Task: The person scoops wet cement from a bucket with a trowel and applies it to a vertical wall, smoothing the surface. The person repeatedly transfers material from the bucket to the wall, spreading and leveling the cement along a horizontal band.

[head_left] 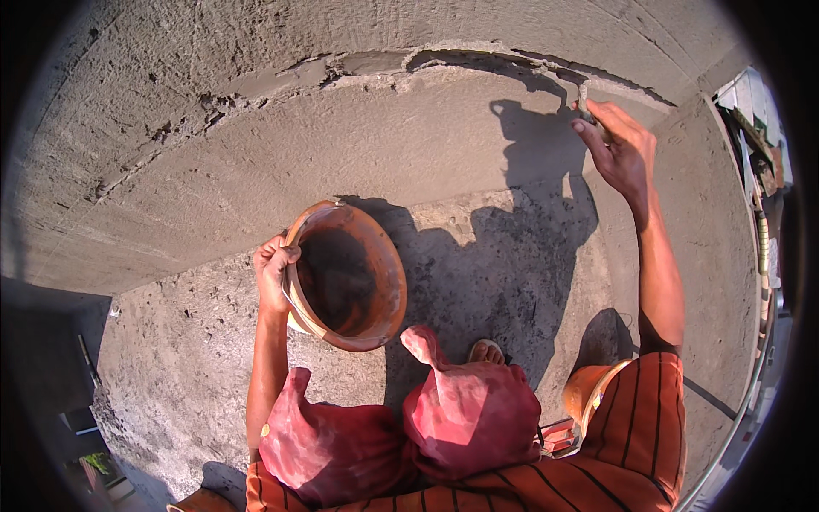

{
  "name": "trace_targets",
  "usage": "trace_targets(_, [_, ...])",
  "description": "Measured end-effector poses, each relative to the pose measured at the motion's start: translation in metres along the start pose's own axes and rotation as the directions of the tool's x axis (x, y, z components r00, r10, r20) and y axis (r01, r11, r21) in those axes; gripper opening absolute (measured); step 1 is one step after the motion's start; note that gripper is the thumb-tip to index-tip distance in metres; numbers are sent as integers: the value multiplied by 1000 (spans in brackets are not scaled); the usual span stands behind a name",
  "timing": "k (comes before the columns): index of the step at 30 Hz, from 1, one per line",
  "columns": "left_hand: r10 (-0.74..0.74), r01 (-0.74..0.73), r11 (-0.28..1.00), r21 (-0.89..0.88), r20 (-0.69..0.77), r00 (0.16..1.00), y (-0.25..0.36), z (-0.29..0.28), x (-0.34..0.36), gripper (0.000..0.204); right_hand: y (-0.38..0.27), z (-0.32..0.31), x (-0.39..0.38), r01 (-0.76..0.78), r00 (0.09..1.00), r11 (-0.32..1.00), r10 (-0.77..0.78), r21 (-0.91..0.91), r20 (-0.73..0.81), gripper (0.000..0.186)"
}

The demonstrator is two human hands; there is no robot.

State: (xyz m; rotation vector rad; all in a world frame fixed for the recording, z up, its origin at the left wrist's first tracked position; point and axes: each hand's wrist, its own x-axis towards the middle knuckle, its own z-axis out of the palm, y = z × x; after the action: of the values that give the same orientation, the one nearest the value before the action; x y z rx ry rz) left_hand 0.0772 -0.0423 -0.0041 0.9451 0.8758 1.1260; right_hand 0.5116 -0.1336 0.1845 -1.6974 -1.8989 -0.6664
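My left hand (276,269) is closed on the rim of an orange plastic bucket (386,273), whose dark inside holds contents I cannot make out clearly. My right hand (618,145) grips a mortar-crusted trowel (583,92) against the rough, broken seam (375,66) along the upper grey plastered wall (256,145). Part of the trowel’s blade is hard to tell from its shadow. A sandaled foot (485,353) shows below the bucket, beside two red cloth-covered shapes (469,418) at the lower edge.
Speckled concrete floor (179,341) lies beneath me. A side wall (708,222) rises at the right, with assorted clutter (759,145) beyond it. Another orange bucket (584,388) sits at lower right. A dark drop or recess (60,341) borders the floor at left.
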Motion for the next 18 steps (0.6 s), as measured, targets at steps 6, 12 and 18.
trace_targets(6, [8,-7,999,38,-10,1000,4,-2,-2,23,-7,-11,3,-42,998,998,43,-41,41,21])
trace_targets(12, [37,-35,996,82,-31,999,3,11,-1,23,-9,-7,-4,-47,999,999,48,18,-19,21])
trace_targets(18, [60,-52,992,114,-67,996,-4,27,-12,27,-20,-14,-14,-105,994,995,105,3,38,22])
